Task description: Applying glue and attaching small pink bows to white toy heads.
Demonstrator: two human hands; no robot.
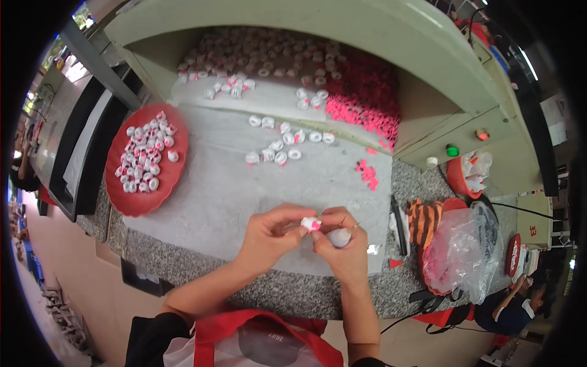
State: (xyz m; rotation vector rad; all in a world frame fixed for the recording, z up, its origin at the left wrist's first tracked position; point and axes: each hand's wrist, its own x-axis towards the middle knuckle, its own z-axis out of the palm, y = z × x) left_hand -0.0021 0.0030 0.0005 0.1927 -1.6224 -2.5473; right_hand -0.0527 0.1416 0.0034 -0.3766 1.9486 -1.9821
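Observation:
Over the near middle of the paper-covered bench, my two hands meet around a small white piece with a pink patch [310, 224]. My left hand [269, 235] pinches this piece between its thumb and fingers. Closed too, my right hand [343, 254] has its fingertips against the piece's right side. A small whitish bottle-like object [339, 237] is tucked in that same hand, partly covered by the fingers. Beyond the hands, several small white ring-shaped pieces [294, 154] lie loosely grouped on the paper sheet [214, 183]. A few pink bits [367, 174] lie to their right.
At left, a red scalloped dish [115, 192] holds many white-and-pink pieces. A green hooded cabinet [342, 24] arches over more white pieces and a pink heap [367, 104]. At right are a tiger-striped cloth [424, 221] and a clear plastic bag [465, 244]. Farther right, another person [520, 312] appears.

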